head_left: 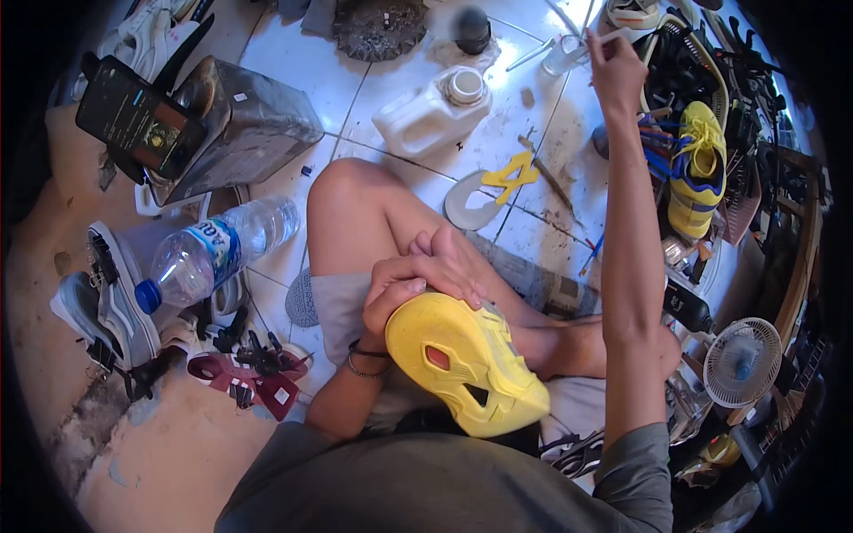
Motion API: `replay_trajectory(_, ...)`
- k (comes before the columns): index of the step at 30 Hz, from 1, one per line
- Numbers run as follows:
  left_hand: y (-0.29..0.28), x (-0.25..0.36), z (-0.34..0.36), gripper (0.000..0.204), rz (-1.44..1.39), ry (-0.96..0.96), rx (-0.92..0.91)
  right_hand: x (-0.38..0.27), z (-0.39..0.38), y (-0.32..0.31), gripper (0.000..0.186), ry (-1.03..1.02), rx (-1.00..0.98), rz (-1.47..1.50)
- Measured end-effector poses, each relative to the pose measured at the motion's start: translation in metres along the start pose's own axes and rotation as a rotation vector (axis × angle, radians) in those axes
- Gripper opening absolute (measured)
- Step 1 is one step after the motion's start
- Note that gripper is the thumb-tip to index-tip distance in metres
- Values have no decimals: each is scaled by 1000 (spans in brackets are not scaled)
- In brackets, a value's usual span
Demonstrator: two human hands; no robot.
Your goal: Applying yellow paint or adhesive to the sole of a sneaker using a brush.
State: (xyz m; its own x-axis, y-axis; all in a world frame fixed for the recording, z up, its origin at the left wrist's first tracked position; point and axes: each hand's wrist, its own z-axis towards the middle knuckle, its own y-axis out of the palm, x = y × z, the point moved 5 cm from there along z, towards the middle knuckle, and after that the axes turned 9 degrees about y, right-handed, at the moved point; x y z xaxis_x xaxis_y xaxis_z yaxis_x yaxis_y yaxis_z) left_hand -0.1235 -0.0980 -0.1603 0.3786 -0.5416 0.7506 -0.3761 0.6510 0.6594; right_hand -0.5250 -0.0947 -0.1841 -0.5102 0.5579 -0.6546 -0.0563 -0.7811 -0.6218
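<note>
Closest in, the left hand [404, 289] clasps the yellow shoe [466, 362], sole up, on the person's lap. Farther out on the tiled floor [293, 178] lie a plastic water bottle [213, 253] and a white jug [431, 111]. Farthest, the right hand [615, 71] pinches a thin stick [611, 35] above a small clear cup [564, 55].

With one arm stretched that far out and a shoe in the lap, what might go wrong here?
1. The right hand reaches far out with a thin stick over a small clear cup; a nudge might tip it.
2. The left hand alone steadies the yellow shoe, sole up on the lap; it may slide off.
3. The water bottle lies on its side on clutter and might roll.
</note>
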Motion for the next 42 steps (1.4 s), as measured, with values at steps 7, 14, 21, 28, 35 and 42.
replay_trajectory(7,26,32,0,27,188,233,-101,1,8,4,43,131,-178,-38)
replay_trajectory(14,52,56,2,23,347,479,-195,-47,13,-51,32,65,-70,72)
replay_trajectory(21,76,89,-22,22,622,776,-75,-101,-100,-248,26,213,-168,973)
replay_trajectory(28,124,118,-55,24,808,1143,-71,-189,-245,-334,35,23,-285,1040)
replay_trajectory(35,163,128,-87,24,893,1263,-224,-198,-282,-380,27,-273,-170,1111)
replay_trajectory(42,180,132,-103,24,916,1287,-264,-200,-296,-400,24,-407,-150,1074)
